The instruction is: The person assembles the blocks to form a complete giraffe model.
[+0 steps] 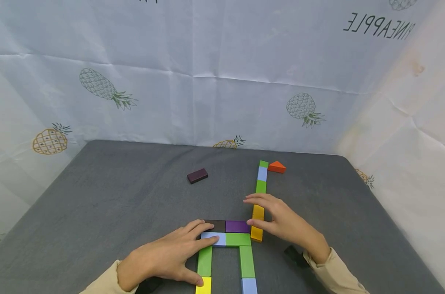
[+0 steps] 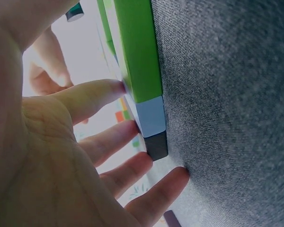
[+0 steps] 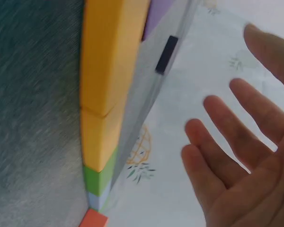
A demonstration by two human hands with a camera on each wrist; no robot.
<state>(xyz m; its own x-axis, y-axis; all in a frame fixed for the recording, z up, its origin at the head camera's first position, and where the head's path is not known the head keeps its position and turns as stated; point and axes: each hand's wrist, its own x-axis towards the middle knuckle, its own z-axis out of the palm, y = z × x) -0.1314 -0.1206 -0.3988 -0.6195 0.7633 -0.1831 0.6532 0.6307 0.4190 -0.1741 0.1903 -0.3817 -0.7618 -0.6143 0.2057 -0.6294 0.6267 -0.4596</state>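
Observation:
Flat blocks lie joined on the grey table. My left hand [image 1: 171, 255] spreads over the left corner, fingers extended near the black block [image 1: 216, 225] and light blue block [image 1: 219, 240], its thumb by the yellow block [image 1: 204, 287]. Seen from the left wrist, its fingertips lie along the sides of the light blue block [image 2: 152, 117] and black block [image 2: 156, 145]. A purple block [image 1: 238, 226] and a green block [image 1: 238, 239] continue rightward. My right hand [image 1: 281, 218], fingers loosely extended, hovers at the row of orange-yellow blocks [image 1: 257, 222]; the right wrist view shows its palm empty.
Beyond the right hand the row runs on through a green block [image 1: 261, 186] and a light blue block [image 1: 262, 173]. An orange triangular block [image 1: 277, 167] sits beside its far end. One dark block [image 1: 197, 176] lies alone. A patterned curtain [image 1: 208, 106] hangs behind the table.

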